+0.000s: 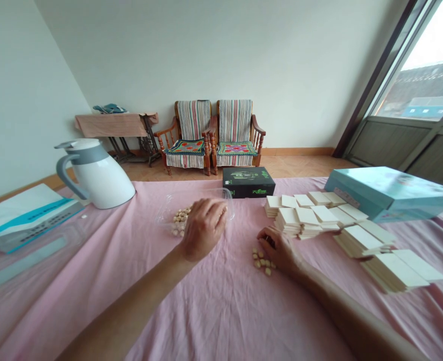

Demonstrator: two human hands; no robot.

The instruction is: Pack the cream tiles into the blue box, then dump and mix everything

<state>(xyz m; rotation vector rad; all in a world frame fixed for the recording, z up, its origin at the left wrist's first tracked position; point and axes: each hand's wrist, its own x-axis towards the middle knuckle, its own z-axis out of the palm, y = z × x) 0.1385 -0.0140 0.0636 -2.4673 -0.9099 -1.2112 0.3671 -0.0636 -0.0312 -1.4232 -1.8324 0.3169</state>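
My left hand is over the right side of a clear plastic tray, its fingers curled closed. Whatever they may grip is hidden behind the knuckles. Small round beige pieces, nut-like or bead-like, lie in the tray to the left of that hand. On the cloth to the right, my right hand rests low with thumb and fingers bent together. I cannot make out what is between them. Just beside it sits a small group of similar beige pieces. Stacks of cream-coloured rectangular cards or tiles stand beyond it.
A pink cloth covers the table. Around it stand a white-and-grey jug, a white-and-blue packet, a clear lid-like plastic piece, a black box and a light-blue box. Two chairs are behind.
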